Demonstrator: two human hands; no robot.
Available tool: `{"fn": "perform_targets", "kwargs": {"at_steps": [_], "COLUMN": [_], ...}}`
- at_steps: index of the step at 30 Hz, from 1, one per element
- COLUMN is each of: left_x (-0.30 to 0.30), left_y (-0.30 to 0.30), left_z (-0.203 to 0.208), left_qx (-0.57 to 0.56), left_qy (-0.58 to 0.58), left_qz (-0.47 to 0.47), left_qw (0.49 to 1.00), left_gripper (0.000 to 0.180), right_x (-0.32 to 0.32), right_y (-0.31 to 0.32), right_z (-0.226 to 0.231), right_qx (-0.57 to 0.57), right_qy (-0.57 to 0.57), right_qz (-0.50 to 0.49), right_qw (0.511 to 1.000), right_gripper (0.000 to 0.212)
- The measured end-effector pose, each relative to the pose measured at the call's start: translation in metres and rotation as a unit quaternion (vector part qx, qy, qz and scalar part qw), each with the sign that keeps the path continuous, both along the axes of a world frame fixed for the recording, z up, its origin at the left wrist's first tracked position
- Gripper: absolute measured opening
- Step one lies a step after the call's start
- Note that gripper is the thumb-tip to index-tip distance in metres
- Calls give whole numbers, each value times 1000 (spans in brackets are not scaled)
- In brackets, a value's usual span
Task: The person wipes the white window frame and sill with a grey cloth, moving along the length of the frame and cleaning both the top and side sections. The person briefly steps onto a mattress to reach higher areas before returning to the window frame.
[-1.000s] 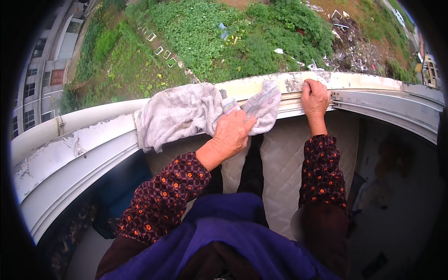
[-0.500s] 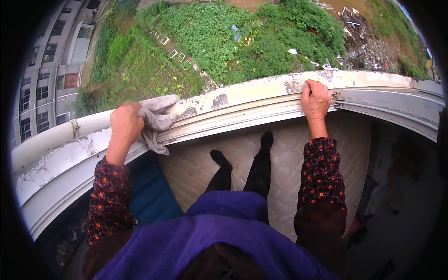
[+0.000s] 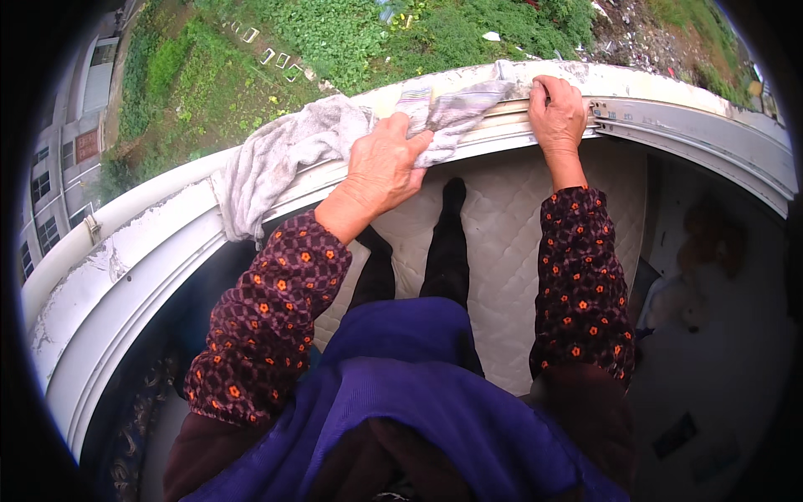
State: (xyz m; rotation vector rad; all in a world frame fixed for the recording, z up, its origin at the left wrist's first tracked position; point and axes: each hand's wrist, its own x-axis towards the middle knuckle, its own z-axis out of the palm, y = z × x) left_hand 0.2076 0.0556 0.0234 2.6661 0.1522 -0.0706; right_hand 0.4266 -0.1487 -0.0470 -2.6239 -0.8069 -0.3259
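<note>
A greyish-white cloth (image 3: 293, 142) with a faintly striped end is spread along the window sill (image 3: 171, 209) and its sliding tracks. My left hand (image 3: 385, 163) grips the middle of the cloth over the tracks, its fingers partly hidden in the folds. On the right, my right hand (image 3: 558, 113) is closed over the sill's edge, just beside the end of a metal window sash (image 3: 669, 130). The striped end of the cloth lies close to the right hand's fingers. Old stains and peeling paint mark the sill.
Outside, far below, are a green garden plot (image 3: 326, 42), heaped rubble (image 3: 644, 46) and a grey building (image 3: 63, 159). A white pipe (image 3: 58, 259) runs along the sill's outer left side. My feet stand on a quilted cream mattress (image 3: 510, 226); a plush toy (image 3: 673, 305) lies at right.
My left hand has moved right along the sill, and the cloth, bunched before, now stretches across the tracks. The right hand keeps its place by the sash. The view has shifted.
</note>
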Motion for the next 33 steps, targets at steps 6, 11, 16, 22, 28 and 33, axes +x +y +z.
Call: {"fn": "perform_targets", "kwargs": {"at_steps": [6,11,16,22,28,33], "left_x": [-114,-144,-31,20,-29,-135], "left_y": [111,209,157,-7,27,128], "left_z": [18,69,118,8,5,22], "left_qx": [117,364,-62,-47,-21,135], "left_qy": [62,418,-73,-37,-34,127], "left_qz": [-32,44,231,-27,-8,70], "left_qw": [991,831,968,998,999,980], "left_gripper": [42,24,26,46,47,26], "right_x": [-2,-3,-5,-5,2,-5], "right_y": [5,6,-1,3,-3,2], "right_z": [-2,-1,1,4,3,7], "right_qx": [23,8,-1,84,21,127], "right_qy": [7,8,18,49,12,20], "right_qz": [0,-5,-20,8,-4,-14], "right_qw": [1000,1000,1000,995,1000,992], "right_gripper": [7,7,7,7,7,20]}}
